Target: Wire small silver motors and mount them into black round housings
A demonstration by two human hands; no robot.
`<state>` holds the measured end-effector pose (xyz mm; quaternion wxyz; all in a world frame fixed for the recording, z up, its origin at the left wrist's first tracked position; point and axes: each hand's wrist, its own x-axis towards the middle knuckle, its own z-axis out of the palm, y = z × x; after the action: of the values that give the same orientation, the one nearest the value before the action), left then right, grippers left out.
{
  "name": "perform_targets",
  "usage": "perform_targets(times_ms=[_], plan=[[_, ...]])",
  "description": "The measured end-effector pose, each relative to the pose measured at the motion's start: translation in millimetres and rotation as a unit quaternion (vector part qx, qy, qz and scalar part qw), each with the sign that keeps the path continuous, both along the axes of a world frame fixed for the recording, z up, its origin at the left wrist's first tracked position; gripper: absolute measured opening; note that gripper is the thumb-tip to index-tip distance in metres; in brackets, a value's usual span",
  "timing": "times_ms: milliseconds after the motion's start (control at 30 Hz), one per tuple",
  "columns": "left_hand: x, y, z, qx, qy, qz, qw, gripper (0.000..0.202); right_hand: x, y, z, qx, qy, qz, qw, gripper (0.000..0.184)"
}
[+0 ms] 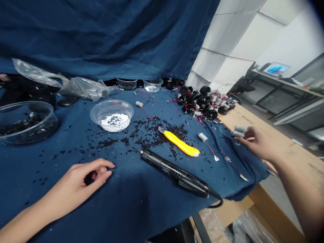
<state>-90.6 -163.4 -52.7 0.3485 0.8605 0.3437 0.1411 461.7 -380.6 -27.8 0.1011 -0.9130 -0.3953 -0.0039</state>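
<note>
Ample space by left hand (87, 180), right hand's (257, 143) motors (239, 131) near cloth edge (227, 131).

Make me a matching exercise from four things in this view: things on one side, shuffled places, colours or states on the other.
Things:
1. Utility knife
2. Electric screwdriver
3. White pieces
4. Right hand

Places, colours or states:
A. Inside a clear round bowl
B. Holding gray cylindrical parts
C. Yellow-handled, lying among scattered black bits
D. Black, lying on the blue cloth with a cord at one end

Right pairs: 1-C, 2-D, 3-A, 4-B
</note>
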Motion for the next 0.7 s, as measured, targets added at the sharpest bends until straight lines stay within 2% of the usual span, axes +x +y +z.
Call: perform_targets(times_ms=[100, 200, 400, 533, 633, 700], plan=[[0.7, -0.9, 0.6, -0.004, -0.002, 0.007, 1.000, 0.030, -13.2, 2.4, -10.9, -0.040, 0.022, 0.055, 0.997, 0.020], [0.8, -1.0, 0.4, -0.014, 0.007, 0.003, 1.000, 0.032, -19.2, 12.1, -7.5, -0.076, 0.018, 0.079, 0.994, 0.023], [-0.2, 0.8, 0.0, -0.012, 0.019, -0.002, 1.000, 0.030, -18.2, 51.2, 18.1, -0.172, -0.010, 0.048, 0.984, 0.033], [-2.8, 5.7, -4.7, -0.009, 0.034, -0.029, 0.999, 0.029, -16.0, 69.3, 18.5, -0.252, 0.008, 0.014, 0.968, 0.025], [-4.7, 7.4, -8.0, -0.003, 0.034, -0.044, 0.998, 0.029, -16.5, 70.3, 14.9, -0.257, 0.017, 0.016, 0.966, 0.025], [-5.5, 7.1, -8.5, 0.000, 0.035, -0.049, 0.998, 0.029, -16.5, 67.2, 14.4, -0.231, 0.014, 0.017, 0.973, 0.024]])
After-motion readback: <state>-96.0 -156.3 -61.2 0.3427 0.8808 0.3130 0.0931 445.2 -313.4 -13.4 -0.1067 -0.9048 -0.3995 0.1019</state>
